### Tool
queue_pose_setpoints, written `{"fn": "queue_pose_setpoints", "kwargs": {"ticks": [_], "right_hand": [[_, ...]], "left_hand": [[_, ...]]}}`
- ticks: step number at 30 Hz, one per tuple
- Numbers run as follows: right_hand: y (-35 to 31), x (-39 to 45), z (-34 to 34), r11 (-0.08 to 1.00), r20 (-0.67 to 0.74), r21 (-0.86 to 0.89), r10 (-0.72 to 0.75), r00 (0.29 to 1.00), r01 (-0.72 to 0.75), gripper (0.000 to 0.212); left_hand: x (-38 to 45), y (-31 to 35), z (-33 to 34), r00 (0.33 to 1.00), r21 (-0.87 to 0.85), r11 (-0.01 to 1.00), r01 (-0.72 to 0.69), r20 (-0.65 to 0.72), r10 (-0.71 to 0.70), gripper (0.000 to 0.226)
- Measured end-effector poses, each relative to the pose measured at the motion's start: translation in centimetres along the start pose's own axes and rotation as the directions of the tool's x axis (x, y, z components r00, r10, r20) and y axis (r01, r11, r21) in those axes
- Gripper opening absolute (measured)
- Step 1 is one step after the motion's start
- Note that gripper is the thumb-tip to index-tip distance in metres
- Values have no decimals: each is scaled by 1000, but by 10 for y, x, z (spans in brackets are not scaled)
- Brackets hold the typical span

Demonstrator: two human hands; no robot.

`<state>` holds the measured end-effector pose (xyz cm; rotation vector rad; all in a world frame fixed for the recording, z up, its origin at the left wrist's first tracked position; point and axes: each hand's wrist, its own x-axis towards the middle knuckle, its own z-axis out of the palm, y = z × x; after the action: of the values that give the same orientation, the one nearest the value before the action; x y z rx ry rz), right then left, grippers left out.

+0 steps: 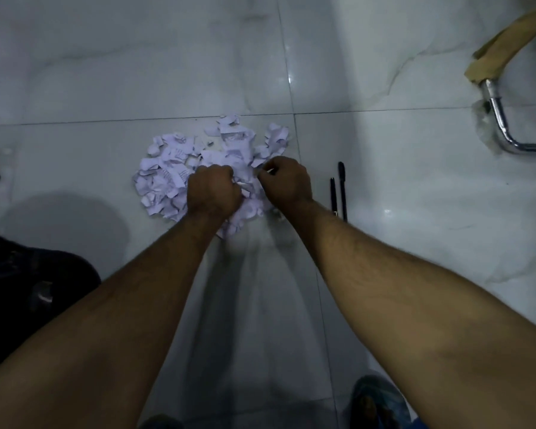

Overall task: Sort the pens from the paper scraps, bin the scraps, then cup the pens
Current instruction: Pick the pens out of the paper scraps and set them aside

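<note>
Kneeling or bending over a glossy pale marble-patterned tiled floor [106, 88], both bare forearms reaching forward into a loose heap of torn white paper scraps with printed lines [174, 168]. Left hand [212, 190] curling into a fist over the near middle of the heap, knuckles up, seeming to be gripping crumpled scraps underneath, though the fingertips are hidden. Right hand [287, 181] hovering just beside it at the heap's right edge, fingers bent and pinching a thin pale item at its tip; too small and blurred to tell whether pen or paper. Lying side by side on the bare tile just right of the right wrist, well clear of the heap: two slim black pens [338, 193], roughly parallel, pointing away from the body. Standing at the far right: a bent chrome tube chair leg with tan wrapping [497, 119]. Showing at the left edge: dark cloth [28, 274].
</note>
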<state>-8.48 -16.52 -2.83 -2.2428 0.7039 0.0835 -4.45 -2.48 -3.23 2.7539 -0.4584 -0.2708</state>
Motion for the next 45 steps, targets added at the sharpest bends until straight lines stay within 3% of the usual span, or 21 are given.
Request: {"fn": "queue_pose_setpoints", "kwargs": {"ticks": [4,9,18,25,31,37,41,45], "right_hand": [[-20,5,28,994,73,-67,-76,994,81,19],[-36,0,57,966,169,-203,-127,977,161,19],[-35,-10,69,936,160,-292,-153,975,195,40],[-42,-12,75,934,192,-295,-148,970,201,30],[-50,-12,82,940,228,-282,-127,965,190,35],[-55,-10,90,976,210,-195,-58,976,100,37],[-60,-8,96,973,228,-219,-22,973,73,31],[-68,-7,102,964,217,-266,34,975,26,36]], "left_hand": [[-10,-25,0,999,-94,995,34,9,-33,26],[-21,-51,-8,957,-357,900,248,-53,-285,21],[-12,-53,-2,804,-271,777,568,-19,-595,36],[-9,-45,6,793,-294,763,575,-31,-609,35],[-6,-56,-4,739,-515,594,618,123,-662,55],[5,-62,-8,713,-690,418,591,203,-671,40],[4,-66,-12,746,-659,482,577,185,-640,53],[5,-73,-17,743,-610,523,596,172,-646,28]]}}
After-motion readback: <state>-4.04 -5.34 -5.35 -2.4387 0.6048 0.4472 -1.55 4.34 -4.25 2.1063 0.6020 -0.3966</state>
